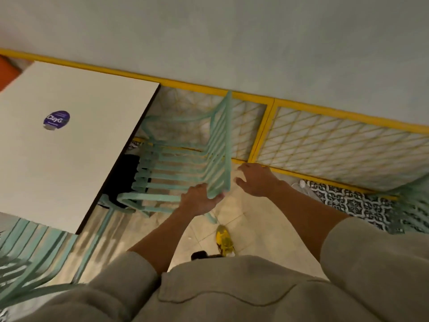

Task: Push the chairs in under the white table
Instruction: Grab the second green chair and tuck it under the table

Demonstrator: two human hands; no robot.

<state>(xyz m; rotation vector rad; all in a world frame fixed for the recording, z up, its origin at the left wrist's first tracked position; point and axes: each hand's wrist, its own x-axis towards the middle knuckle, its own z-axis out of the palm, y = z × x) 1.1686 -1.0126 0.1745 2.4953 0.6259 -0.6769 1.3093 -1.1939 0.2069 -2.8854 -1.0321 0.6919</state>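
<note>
A white table (69, 145) with a purple sticker (56, 120) fills the left side. A mint-green slatted chair (183, 163) stands at the table's right edge, its seat front just under the tabletop and its backrest toward me. My left hand (199, 201) rests against the near end of the backrest's top rail, fingers curled around it. My right hand (254, 181) hovers just right of the backrest with fingers spread, not touching it. A second mint-green chair (30, 259) sits at the lower left, beside the table's near edge.
A yellow-framed lattice partition (325, 145) runs behind the chair along a pale wall. Beige floor tiles lie underfoot, with black-and-white patterned tiles (355, 203) at right. My yellow shoe (224, 240) stands near the chair's rear leg. Another green chair edge (415, 205) shows far right.
</note>
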